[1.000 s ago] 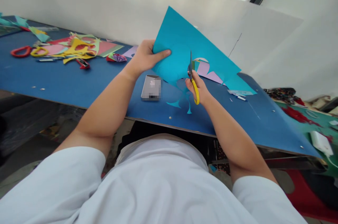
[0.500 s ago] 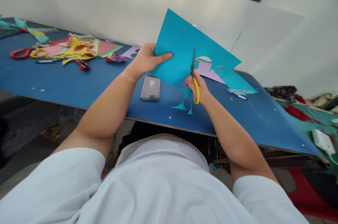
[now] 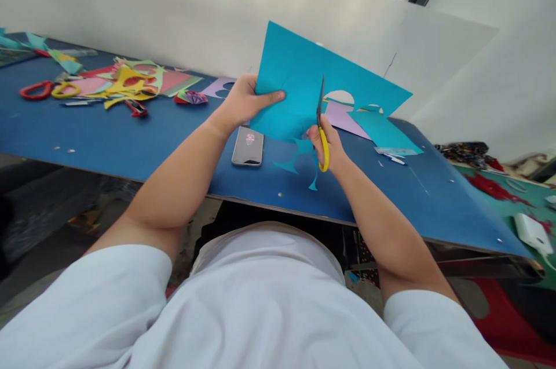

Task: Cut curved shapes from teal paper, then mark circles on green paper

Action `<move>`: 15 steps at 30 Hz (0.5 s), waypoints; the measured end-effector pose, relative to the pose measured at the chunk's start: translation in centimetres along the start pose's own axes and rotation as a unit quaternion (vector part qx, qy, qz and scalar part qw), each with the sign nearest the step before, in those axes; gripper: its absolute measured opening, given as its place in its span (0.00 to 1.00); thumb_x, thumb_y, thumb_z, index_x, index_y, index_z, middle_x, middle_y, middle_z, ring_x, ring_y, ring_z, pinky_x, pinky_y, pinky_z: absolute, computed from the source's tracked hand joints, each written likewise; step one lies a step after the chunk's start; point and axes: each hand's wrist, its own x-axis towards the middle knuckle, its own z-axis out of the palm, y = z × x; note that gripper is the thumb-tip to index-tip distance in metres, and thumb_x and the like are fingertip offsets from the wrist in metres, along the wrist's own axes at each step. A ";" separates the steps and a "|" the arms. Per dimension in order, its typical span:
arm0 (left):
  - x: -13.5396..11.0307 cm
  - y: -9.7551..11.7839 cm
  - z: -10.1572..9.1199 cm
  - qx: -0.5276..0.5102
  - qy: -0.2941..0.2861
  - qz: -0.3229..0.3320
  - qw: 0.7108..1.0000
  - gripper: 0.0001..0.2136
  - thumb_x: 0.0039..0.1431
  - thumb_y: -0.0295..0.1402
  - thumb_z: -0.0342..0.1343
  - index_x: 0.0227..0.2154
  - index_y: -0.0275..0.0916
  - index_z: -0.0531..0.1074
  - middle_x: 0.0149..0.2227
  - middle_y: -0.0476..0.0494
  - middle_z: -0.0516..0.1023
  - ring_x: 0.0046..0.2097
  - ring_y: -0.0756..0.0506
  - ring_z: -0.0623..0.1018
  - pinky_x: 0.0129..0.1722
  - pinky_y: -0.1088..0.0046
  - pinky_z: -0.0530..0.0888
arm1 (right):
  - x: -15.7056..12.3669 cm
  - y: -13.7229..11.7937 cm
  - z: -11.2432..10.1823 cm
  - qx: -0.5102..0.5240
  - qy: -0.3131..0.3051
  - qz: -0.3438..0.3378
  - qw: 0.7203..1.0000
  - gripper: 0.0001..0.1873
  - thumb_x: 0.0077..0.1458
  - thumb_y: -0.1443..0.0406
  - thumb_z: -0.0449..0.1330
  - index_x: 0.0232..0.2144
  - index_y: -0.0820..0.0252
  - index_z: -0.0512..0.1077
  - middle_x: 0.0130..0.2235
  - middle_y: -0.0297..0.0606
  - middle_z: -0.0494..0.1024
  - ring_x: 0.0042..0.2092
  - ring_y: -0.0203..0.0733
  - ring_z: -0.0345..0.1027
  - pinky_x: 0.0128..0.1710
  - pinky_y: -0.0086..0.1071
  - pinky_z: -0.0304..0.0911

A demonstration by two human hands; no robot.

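Left hand (image 3: 243, 103) pinched blue paper (image 3: 299, 91) at left edge, thumb on front. Paper was held up over table (image 3: 130, 131), tilted. Right hand (image 3: 326, 146) was closed round yellow scissors (image 3: 321, 128), blade stuck up into paper's bottom edge. Cut blue bits hung below paper. Phone (image 3: 248, 147) lay flat on table, just under left hand. Scrap pile (image 3: 125, 82) and red scissors (image 3: 35, 90) lay far left.

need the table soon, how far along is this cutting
Done: the sheet has a rounded cutout near its right side and a ragged, cut lower edge. In hand: the left hand grips it while the right hand works scissors into it. Left: its upper part is uncut.
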 end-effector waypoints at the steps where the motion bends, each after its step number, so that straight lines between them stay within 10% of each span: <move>1: 0.0 -0.1 0.1 -0.007 -0.003 -0.005 1.000 0.29 0.51 0.56 0.82 0.47 0.40 0.85 0.47 0.35 0.90 0.56 0.26 0.90 0.56 0.43 0.89 | 0.0 0.0 0.0 -0.002 -0.004 0.002 1.000 0.45 0.58 0.15 0.54 0.36 0.47 0.67 0.30 0.34 0.68 0.31 0.46 0.63 0.32 0.44 0.67; 15: -0.1 -0.2 0.3 -0.014 -0.007 -0.018 1.000 0.29 0.55 0.60 0.79 0.48 0.42 0.87 0.52 0.32 0.92 0.57 0.27 0.91 0.56 0.47 0.91 | -0.1 -1.1 -0.7 -0.016 -0.011 0.009 1.000 0.47 0.57 0.14 0.53 0.37 0.47 0.68 0.31 0.36 0.70 0.33 0.48 0.65 0.35 0.44 0.68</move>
